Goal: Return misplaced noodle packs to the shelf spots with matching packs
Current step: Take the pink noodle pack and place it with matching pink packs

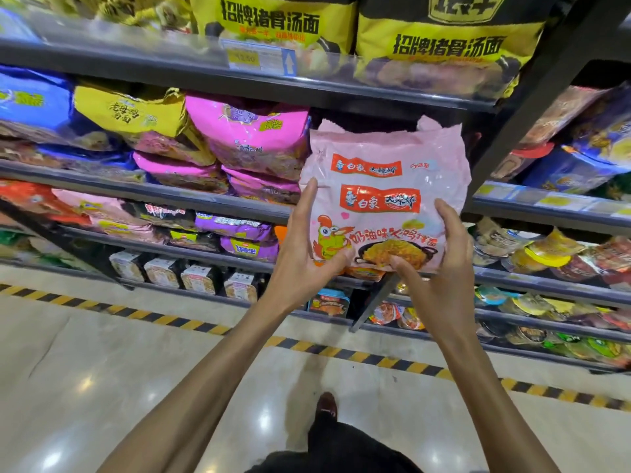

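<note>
Left hand (300, 257) and right hand (440, 268) each grip a lower corner of a pale pink plastic multi-pack of noodles (386, 179) printed with a cartoon chicken, holding it upright just right of a stack of magenta plastic noodle packs (252, 138) on a grey metal shelf (170, 187). The pack appears not yet shelved. It hangs before a dark gap right of the magenta stack, while similar pale pink packs (106, 213) lie below and left of that stack, so its return seems left to do.
</note>
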The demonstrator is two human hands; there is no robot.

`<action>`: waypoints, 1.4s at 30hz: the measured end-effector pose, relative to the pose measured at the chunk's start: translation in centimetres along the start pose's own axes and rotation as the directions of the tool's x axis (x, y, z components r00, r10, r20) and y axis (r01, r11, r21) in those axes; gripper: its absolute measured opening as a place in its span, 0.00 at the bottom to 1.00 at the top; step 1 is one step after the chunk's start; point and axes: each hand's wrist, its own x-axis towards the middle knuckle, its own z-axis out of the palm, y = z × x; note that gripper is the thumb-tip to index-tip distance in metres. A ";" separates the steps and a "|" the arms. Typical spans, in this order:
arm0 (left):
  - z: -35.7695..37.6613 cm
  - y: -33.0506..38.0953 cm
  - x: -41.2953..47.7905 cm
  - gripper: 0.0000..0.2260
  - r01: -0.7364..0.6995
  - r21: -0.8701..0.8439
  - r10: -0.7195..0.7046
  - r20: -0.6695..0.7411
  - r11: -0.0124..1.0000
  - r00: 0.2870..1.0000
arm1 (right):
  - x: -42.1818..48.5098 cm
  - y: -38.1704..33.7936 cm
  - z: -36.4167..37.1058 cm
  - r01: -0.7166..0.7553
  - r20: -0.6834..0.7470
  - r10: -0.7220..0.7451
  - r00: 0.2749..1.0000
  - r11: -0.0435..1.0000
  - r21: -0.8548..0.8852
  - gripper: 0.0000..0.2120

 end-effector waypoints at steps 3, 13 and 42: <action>-1.4 0.8 -2.2 0.44 0.010 -0.038 -0.011 -0.027 0.999 1.000 | -2.1 -2.1 0.2 -0.004 0.007 0.004 1.000 1.000 0.027 0.41; -6.8 3.7 -11.3 0.42 0.032 -0.077 -0.040 -0.102 0.997 0.994 | -10.4 -7.9 1.5 0.012 0.056 -0.015 0.998 0.999 0.050 0.41; -34.6 5.1 -35.8 0.42 0.340 0.123 -0.095 -0.824 0.932 0.559 | -20.4 -28.8 27.5 0.200 0.662 -0.461 0.591 0.879 0.433 0.44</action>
